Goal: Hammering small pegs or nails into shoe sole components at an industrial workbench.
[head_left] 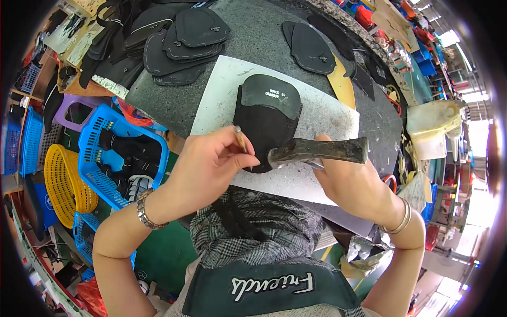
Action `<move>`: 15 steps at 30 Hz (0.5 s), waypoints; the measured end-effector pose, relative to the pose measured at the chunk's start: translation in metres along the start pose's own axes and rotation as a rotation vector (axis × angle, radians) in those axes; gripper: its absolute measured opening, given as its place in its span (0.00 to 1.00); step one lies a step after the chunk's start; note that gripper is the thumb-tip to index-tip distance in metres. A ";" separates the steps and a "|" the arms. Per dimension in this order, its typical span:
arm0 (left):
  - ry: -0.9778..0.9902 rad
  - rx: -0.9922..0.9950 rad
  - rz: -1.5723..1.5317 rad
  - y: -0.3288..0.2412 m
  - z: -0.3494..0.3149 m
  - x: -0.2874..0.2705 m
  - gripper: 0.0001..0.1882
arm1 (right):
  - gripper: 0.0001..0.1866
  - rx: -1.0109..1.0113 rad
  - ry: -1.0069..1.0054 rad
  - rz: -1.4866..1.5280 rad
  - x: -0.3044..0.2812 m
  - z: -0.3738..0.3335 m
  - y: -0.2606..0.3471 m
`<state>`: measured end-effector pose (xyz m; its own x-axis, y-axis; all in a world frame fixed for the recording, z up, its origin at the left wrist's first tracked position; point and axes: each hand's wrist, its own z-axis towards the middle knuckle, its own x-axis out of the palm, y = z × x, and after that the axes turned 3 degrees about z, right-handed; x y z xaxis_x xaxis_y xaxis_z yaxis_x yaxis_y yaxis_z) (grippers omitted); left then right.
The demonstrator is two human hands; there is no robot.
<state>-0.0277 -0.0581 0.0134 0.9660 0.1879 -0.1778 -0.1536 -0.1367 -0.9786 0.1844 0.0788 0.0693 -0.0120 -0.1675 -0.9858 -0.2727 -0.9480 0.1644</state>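
My right hand grips a hammer. Its worn dark metal head lies level over the right edge of a black shoe piece; the handle is mostly hidden by the hand. My left hand is closed in a pinch at the piece's near end. A short tan rod with a grey tip sticks up between its fingers; its lower end is hidden. The shoe piece lies flat on a white board, with a smoother rounded flap and pale print at its far end.
Stacked black stitched pieces lie at the far left of the dark speckled table, more at the far right beside a yellow strip. Blue and yellow baskets stand at the left. A pale container is at the right.
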 end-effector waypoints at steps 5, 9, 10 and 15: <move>0.000 0.083 0.208 -0.001 0.000 0.005 0.06 | 0.17 -0.063 -0.085 0.178 -0.026 0.022 0.000; -0.129 0.432 0.511 0.005 -0.005 0.012 0.08 | 0.08 -0.031 -0.537 0.450 -0.057 0.027 0.022; -0.118 0.472 0.664 0.003 -0.006 0.013 0.08 | 0.09 0.078 -0.124 0.367 -0.070 0.012 0.016; -0.029 -0.007 0.044 -0.009 0.005 0.003 0.05 | 0.18 -0.067 -0.084 0.173 -0.068 0.019 0.019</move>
<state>-0.0249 -0.0513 0.0209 0.9519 0.2097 -0.2233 -0.1939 -0.1520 -0.9692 0.1620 0.0770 0.1384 -0.1343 -0.3093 -0.9414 -0.1949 -0.9232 0.3311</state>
